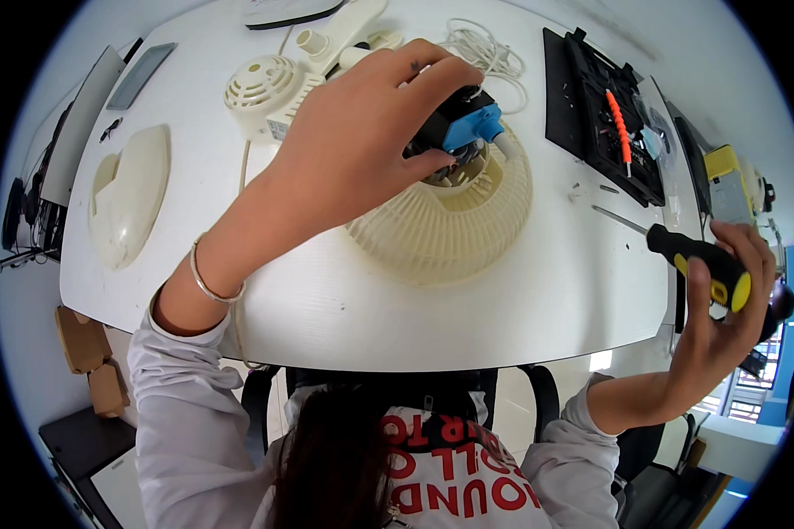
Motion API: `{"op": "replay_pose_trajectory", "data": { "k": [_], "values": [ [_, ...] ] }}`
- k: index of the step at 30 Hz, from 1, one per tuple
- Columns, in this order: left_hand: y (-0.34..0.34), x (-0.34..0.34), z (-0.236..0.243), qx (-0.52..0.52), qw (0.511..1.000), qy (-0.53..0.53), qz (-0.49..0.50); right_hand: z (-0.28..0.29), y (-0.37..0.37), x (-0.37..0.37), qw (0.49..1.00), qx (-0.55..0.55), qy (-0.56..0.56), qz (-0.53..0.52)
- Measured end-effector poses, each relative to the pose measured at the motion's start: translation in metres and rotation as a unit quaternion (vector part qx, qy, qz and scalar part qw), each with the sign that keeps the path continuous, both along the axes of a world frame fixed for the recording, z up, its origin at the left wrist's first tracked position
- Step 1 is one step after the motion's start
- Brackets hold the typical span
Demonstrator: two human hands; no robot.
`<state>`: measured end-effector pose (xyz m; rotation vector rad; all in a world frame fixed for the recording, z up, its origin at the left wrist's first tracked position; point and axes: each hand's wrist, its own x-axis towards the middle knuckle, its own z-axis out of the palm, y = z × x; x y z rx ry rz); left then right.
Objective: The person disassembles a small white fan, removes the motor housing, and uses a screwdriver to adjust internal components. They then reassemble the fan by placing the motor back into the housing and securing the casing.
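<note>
My left hand (370, 132) is closed round a fan motor (454, 119), a dark block with a blue plastic part on it. The motor sits at the open middle of a cream ribbed fan grille (441, 238) lying on the table; my hand hides much of its far side. Off to the right, my right hand (732, 282) grips a screwdriver (701, 260) by its black and yellow handle. Its metal shaft points left, over the table's right part, apart from the grille. Beyond my left wrist stands a cream vented motor cover (263, 84).
A cream curved shell (132, 198) lies at the left, with a grey tray-like piece (141, 75) behind it. At the back is a coiled white cable (481, 48). An open black tool case (591, 97) with an orange-handled tool (618, 128) stands back right, small screws nearby.
</note>
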<state>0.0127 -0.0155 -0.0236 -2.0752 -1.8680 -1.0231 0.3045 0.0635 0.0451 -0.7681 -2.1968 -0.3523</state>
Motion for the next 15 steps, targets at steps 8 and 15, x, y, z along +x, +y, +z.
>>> {"op": "replay_pose_trajectory", "data": {
  "k": [8,15],
  "values": [
    [0.002,0.001,-0.001,0.002,0.999,0.051,-0.011,-0.041,-0.014,0.028,0.939,-0.217,0.262,0.042],
    [0.004,-0.003,-0.004,0.02,0.997,0.076,-0.015,-0.089,-0.016,0.07,0.862,-0.207,0.462,-0.031]
  ]
}}
